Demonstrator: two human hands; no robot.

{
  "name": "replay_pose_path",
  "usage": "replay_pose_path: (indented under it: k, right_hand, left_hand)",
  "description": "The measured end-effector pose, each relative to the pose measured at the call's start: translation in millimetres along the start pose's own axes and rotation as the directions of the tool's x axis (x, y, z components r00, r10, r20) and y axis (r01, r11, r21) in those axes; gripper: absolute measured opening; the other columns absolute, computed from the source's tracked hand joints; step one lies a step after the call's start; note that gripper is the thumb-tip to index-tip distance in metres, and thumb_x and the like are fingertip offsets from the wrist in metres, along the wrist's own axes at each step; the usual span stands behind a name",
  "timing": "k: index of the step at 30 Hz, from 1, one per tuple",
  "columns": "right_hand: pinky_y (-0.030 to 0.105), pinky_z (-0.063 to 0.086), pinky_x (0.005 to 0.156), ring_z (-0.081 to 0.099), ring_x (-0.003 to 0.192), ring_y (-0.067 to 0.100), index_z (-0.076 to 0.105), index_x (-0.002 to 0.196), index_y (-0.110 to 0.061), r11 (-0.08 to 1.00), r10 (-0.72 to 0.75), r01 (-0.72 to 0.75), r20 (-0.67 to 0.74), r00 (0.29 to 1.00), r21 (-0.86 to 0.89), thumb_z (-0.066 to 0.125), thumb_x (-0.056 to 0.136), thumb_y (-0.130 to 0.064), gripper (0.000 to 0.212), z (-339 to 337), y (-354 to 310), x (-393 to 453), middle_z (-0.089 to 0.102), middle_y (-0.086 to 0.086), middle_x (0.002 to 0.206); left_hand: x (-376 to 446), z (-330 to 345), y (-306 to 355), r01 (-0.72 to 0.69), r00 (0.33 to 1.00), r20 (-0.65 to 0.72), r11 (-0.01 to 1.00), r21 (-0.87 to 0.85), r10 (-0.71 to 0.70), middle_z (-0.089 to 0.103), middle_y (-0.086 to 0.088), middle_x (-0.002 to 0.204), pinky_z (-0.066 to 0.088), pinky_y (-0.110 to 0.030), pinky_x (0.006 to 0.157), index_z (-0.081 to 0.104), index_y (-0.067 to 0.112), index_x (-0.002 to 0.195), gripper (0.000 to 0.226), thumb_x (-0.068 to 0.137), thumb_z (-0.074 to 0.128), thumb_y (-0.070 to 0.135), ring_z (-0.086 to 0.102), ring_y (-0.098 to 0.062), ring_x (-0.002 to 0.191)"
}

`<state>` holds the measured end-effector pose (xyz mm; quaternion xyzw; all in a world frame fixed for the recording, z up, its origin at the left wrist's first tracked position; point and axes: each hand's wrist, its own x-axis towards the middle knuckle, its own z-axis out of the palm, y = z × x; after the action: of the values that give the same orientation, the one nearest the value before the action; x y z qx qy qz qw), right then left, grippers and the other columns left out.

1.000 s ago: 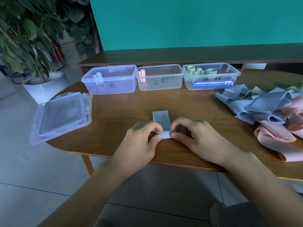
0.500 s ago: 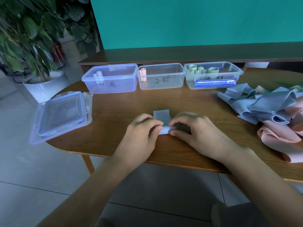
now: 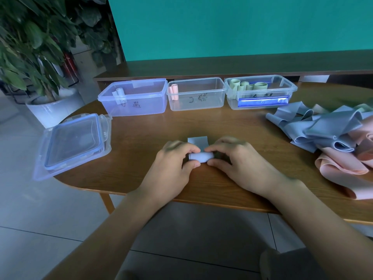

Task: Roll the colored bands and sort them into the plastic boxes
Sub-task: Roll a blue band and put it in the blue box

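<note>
Both hands pinch a half-rolled blue band on the table.

Left hand (image 3: 173, 164) and right hand (image 3: 236, 160) grip the blue band (image 3: 200, 156) by its ends mid-table (image 3: 141, 142); three plastic boxes (image 3: 196, 93) stand behind, loose bands (image 3: 331, 130) lie right, a lid (image 3: 73, 142) left.

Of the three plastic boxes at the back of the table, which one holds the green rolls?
The right box: it holds several green rolls. The middle box has one pink roll, the left box one pale blue roll.
</note>
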<state>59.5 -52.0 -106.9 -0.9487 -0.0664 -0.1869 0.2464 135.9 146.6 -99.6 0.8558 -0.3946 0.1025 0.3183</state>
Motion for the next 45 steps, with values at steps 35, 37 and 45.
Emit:
replay_pose_path:
  k: [35,37,45]
  right_hand:
    - [0.040,0.052,0.093,0.060,0.109,0.009,0.069,0.122,-0.028,1.000,-0.002,0.002,-0.022,1.000,-0.002,0.061,0.098,-0.037,0.027,-4,0,0,0.063,-0.013,0.114]
    - [0.043,0.053,0.090,0.059,0.107,0.014,0.069,0.123,-0.026,1.000,-0.007,0.005,-0.052,0.999,-0.030,0.059,0.099,-0.036,0.028,-2,-1,-1,0.061,-0.010,0.115]
    - [0.039,0.052,0.093,0.063,0.104,0.018,0.071,0.114,-0.021,0.999,-0.026,0.019,-0.142,0.989,-0.047,0.075,0.090,-0.019,0.024,4,-1,3,0.065,-0.006,0.112]
  left_hand:
    - [-1,7,-5,-0.052,0.998,-0.044,0.998,0.034,0.053,0.062,0.014,0.112,0.035,-0.016,0.090,0.067,0.027,0.116,0.025,0.092,0.070,0.029,0.049,-0.006,0.108]
    - [1,10,-8,-0.048,0.998,-0.044,0.996,0.072,0.052,0.061,0.012,0.113,0.033,-0.013,0.092,0.068,0.025,0.121,0.031,0.091,0.071,0.031,0.047,-0.006,0.110]
    - [6,13,-12,-0.044,0.998,-0.049,0.994,0.102,0.049,0.050,0.008,0.117,0.028,-0.011,0.096,0.067,0.021,0.129,0.039,0.092,0.070,0.033,0.042,-0.007,0.116]
